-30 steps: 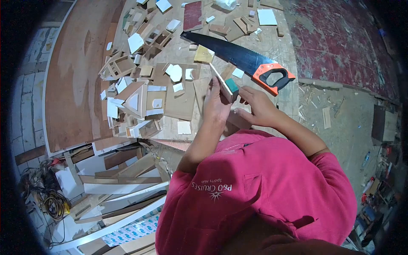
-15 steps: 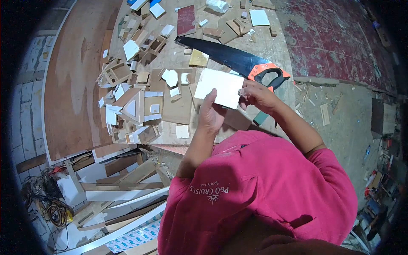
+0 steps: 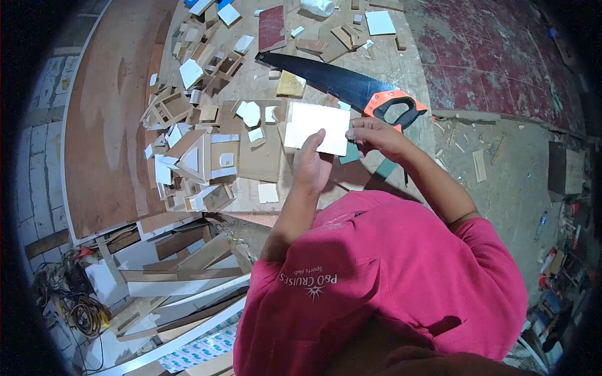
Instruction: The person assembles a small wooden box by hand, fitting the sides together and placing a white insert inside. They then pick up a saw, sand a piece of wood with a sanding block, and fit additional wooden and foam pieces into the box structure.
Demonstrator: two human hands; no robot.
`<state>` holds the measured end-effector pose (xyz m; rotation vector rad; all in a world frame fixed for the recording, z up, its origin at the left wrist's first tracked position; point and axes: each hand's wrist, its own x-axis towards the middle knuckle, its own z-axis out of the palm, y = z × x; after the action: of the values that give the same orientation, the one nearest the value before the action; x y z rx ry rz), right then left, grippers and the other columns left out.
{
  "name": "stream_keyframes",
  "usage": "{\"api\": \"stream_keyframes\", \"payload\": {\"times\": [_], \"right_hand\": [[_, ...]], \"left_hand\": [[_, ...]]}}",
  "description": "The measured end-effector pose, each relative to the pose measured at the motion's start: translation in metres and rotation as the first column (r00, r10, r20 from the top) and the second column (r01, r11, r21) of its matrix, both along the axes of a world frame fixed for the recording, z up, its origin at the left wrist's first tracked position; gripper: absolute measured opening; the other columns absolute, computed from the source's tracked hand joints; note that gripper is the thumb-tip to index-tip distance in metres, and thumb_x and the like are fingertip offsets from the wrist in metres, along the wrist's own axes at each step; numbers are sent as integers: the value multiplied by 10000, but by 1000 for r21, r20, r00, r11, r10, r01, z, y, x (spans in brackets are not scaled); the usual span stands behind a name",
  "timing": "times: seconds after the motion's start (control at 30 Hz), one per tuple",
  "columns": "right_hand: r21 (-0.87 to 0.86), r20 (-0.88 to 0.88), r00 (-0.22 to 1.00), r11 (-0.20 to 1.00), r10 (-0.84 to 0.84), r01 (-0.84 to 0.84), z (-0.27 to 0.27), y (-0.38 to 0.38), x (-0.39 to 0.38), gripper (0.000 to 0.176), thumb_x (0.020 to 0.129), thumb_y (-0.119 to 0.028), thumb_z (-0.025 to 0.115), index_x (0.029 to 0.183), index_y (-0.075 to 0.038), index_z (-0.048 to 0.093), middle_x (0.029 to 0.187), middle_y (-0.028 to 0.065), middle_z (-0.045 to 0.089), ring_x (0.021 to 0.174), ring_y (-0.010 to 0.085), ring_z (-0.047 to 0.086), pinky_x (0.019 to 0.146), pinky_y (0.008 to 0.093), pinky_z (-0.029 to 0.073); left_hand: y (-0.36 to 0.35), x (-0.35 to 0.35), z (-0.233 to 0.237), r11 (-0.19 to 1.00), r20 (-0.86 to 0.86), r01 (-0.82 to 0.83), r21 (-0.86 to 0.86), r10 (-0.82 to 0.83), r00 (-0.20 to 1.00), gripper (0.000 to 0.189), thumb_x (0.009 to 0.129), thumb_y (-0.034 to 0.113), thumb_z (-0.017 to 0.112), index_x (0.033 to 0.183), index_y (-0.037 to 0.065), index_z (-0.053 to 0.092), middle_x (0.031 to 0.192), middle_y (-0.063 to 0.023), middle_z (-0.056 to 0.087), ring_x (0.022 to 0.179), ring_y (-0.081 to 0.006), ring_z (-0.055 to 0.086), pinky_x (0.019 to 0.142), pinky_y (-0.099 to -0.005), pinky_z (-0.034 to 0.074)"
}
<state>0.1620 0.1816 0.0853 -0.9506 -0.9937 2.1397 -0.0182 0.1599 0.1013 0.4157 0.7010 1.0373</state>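
Note:
A white rectangular board (image 3: 316,125) is held above the worktable (image 3: 251,200). My left hand (image 3: 313,164) grips its lower edge, with the thumb on the white face and the fingers beneath. My right hand (image 3: 374,136) is closed at the board's right edge, its fingertips pinched there. Just beyond the board lies a hand saw (image 3: 326,78) with an orange and black handle. Left of my hands, small white pieces (image 3: 249,113) rest on a brown panel (image 3: 260,164).
Small wooden frames and house-like pieces (image 3: 193,160) crowd the table's left side. A yellowish block (image 3: 291,84) and a dark red piece (image 3: 271,29) lie farther back. Offcuts (image 3: 182,276) are heaped below left, and coiled cable (image 3: 88,315) lies at far left.
The white board has turned slightly and shifted a little left with both hands. More of a green piece now shows beneath my right hand.

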Motion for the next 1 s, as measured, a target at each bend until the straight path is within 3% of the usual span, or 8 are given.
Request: {"api": "stream_keyframes", "payload": {"times": [0.07,0.3,0.47,0.57,0.67,0.8,0.87,1.0], "right_hand": [[133,55,998,990,34,-41,-4,-2,-2,221,811,-320,611,813,-99,599,656,-48,526,567,65,510,551,213,412],[99,75,997,995,4,-11,-12,-3,14,204,810,-294,618,889,-105,622,698,-58,529,620,43,487,566,215,393],[226,97,993,973,-64,41,0,0,19,289,800,-242,643,1029,-68,621,795,-14,585,663,70,521,597,225,423],[276,120,992,961,-27,-8,9,1,9,377,781,-156,673,1128,-33,589,811,22,613,689,90,559,627,238,460],[511,335,920,860,-203,3,24,0,1,453,752,-55,690,1181,-37,545,775,10,592,706,59,544,646,232,465],[549,405,880,836,-249,-15,35,-2,1,535,739,-144,715,1230,-82,512,818,28,589,700,81,555,645,245,466],[640,665,661,721,-348,-265,40,0,2,662,688,-245,740,1277,-109,472,967,80,570,808,156,573,685,296,471],[784,460,828,585,-322,-208,16,5,6,788,629,-300,742,1321,-99,422,1177,120,496,1037,256,524,844,362,441]], "left_hand": [[0,-3,5,994,-72,-107,34,109,991,449,886,155,439,1296,-11,358,1246,-149,486,1150,-268,482,1028,-425,316],[3,-17,14,994,-86,-93,65,99,991,511,890,180,436,1352,28,280,1232,-166,482,1163,-300,476,1004,-492,360],[4,-14,-1,992,74,-24,120,15,997,671,891,541,401,1333,46,311,1187,-158,506,1093,-269,531,882,-412,481],[-2,5,9,995,-40,8,96,-5,999,714,874,616,352,1309,50,343,1174,-153,514,1058,-265,551,873,-401,487],[-2,4,7,999,-75,32,42,-29,997,725,875,636,282,1299,52,360,1171,-161,518,1026,-287,570,795,-438,524],[0,-8,2,994,-70,102,-40,-105,992,740,867,654,266,1296,61,374,1164,-143,526,1009,-275,580,701,-481,558],[1,-8,3,993,-47,97,-65,-100,994,727,873,644,265,1294,61,374,1163,-143,527,1004,-282,583,679,-495,560],[0,-6,4,988,23,145,-49,-144,989,708,887,627,245,1284,58,384,1167,-160,526,1001,-304,585,694,-481,560]]}}
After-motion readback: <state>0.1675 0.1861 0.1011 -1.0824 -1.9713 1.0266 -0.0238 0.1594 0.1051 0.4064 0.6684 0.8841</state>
